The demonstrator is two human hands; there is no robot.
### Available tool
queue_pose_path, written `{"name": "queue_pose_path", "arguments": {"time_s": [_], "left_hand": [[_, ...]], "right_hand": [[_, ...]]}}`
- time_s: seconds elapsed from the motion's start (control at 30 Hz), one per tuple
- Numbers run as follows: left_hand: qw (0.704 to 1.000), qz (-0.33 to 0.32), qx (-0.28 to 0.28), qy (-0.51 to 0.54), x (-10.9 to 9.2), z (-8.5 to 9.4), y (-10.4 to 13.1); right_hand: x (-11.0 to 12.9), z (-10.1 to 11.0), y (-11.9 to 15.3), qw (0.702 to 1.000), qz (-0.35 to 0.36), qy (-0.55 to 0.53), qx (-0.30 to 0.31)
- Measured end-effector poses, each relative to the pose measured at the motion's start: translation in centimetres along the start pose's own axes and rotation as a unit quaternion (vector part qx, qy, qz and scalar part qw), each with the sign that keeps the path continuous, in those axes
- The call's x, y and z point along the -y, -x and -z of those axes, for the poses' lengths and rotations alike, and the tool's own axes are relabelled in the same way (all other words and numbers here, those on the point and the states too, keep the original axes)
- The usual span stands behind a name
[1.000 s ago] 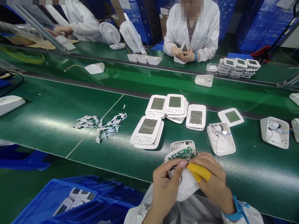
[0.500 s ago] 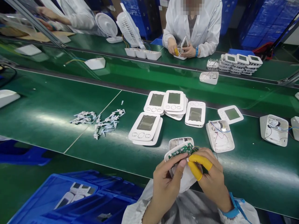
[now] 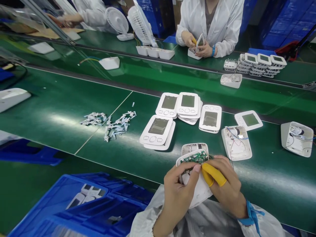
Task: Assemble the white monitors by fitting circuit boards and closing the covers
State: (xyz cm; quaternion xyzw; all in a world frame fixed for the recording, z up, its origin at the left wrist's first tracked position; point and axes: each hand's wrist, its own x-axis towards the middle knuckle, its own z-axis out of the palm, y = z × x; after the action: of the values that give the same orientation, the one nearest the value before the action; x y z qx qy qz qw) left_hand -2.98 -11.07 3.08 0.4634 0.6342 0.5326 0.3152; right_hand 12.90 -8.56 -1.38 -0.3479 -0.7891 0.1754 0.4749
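Note:
Near the front edge of the bench, my left hand (image 3: 181, 189) is closed on a white cover panel, its thumb and forefinger against the green circuit board (image 3: 197, 157) on its inner side. My right hand (image 3: 223, 179), with yellow finger cots (image 3: 214, 174) on two fingers, pinches a wire connector at the board's lower edge. The connector itself is mostly hidden by the fingertips. Just behind the board stands an open white housing (image 3: 194, 147), partly covered by the panel. The white shell (image 3: 199, 194) hangs below my fingers, tilted toward me.
White display panels (image 3: 156, 130) lie stacked beyond my hands. To the right sit open housings (image 3: 237, 148) with wires, and one loose panel (image 3: 249, 119). Small pale parts (image 3: 118, 126) are heaped at left. Blue crates (image 3: 66, 194) stand below. Across the bench a co-worker (image 3: 209, 33) handles a similar unit.
The view has shifted slightly. My right fingertips have closed in against the board beside the left thumb, covering the small white connector that showed before.

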Motion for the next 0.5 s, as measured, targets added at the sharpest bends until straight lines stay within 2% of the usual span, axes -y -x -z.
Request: {"name": "queue_pose_path", "arguments": {"time_s": [0.13, 0.33, 0.5], "left_hand": [[1.000, 0.022, -0.015, 0.002, 0.1, -0.1, -0.3], [0.998, 0.064, 0.001, 0.026, 0.3, 0.0, -0.4], [0.990, 0.096, -0.033, 0.103, 0.6, -0.3, -0.1]], "right_hand": [[-0.5, 0.6, -0.5, 0.998, 0.053, 0.018, 0.032], [-0.4, 1.2, -2.6, 0.987, 0.133, 0.069, 0.059], [-1.0, 0.7, -4.0, 0.988, 0.126, 0.064, 0.058]]}}
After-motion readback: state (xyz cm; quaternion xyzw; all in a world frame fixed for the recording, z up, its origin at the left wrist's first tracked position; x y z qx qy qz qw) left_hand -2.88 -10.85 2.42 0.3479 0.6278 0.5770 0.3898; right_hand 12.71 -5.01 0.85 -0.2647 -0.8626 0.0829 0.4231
